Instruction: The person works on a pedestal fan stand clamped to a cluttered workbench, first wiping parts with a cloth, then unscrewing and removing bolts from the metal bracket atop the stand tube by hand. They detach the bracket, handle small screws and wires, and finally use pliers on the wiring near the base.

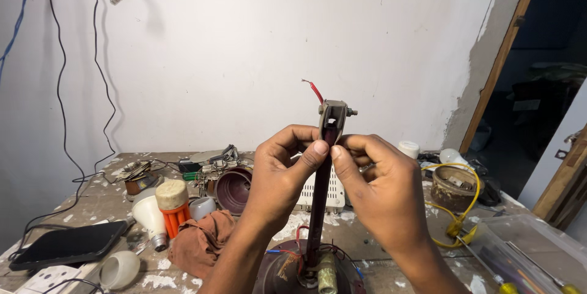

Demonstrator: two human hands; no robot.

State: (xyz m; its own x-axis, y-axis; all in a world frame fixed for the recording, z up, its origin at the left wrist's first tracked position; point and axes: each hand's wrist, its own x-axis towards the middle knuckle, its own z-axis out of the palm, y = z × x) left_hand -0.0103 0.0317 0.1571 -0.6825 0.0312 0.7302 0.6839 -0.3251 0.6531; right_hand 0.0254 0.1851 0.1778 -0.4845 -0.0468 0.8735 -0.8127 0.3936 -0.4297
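Both hands pinch the top of a dark upright rod (pixel 318 190). The left hand (pixel 278 174) and right hand (pixel 382 187) are closed on it, thumbs touching. A bolt bracket (pixel 334 116) sits just above them. Loose wires (pixel 293 251) below the hands are not joined yet.

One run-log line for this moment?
left hand: pinching rod | right hand: pinching rod | bracket: on top, red wire protruding | base: on table
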